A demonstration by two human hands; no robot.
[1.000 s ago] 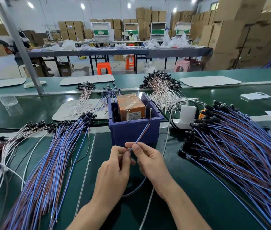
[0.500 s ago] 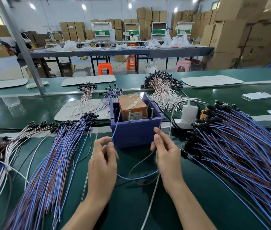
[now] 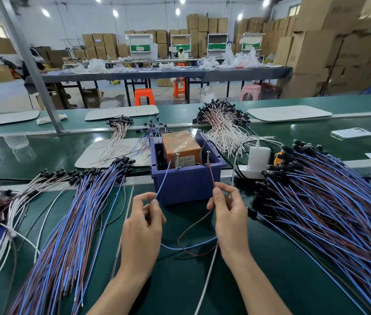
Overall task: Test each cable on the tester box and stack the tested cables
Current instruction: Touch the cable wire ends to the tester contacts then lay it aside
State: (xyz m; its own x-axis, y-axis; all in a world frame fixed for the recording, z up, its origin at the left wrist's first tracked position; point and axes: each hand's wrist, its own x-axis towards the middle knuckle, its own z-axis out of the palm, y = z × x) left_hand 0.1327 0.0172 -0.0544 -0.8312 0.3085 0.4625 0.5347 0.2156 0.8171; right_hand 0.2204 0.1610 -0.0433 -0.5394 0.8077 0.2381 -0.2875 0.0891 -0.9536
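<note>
Left fingers [image 3: 155, 204] pinching blue wire [image 3: 163, 178], right fingers [image 3: 217, 194] brown wire [image 3: 211, 176], tips now by the screws [image 3: 177, 160]

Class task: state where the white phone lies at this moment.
Head view: the white phone lies far right on the green belt, beyond the blue-and-brown cable pile, right of the white charger.

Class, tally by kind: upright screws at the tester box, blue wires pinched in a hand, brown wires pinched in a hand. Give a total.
Upright screws: 2
Blue wire, left hand: 1
Brown wire, right hand: 1
Total: 4
</note>
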